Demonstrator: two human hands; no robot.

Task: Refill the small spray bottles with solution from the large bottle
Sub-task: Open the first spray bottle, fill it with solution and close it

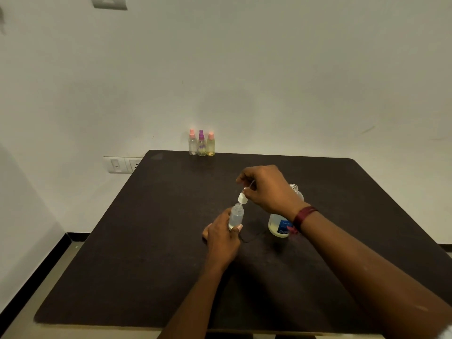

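Note:
My left hand (221, 237) grips a small clear spray bottle (236, 216) upright on the dark table (151, 241); its neck is uncapped. Just above it, my right hand (267, 189) pinches the white spray cap (242, 198), tilted, with its thin dip tube pointing up toward my fingers. The large clear bottle (278, 226) with a blue label stands to the right, partly hidden behind my right wrist, its mouth (294, 187) uncapped. Three small spray bottles stand at the table's far edge: a pink-capped clear one (192, 143), a purple-capped one (201, 143) and a pink-capped yellowish one (210, 144).
A white wall rises right behind the table. A switch and socket plate (123, 164) sits on the wall at the table's far left corner. Floor with a black skirting runs along the left side.

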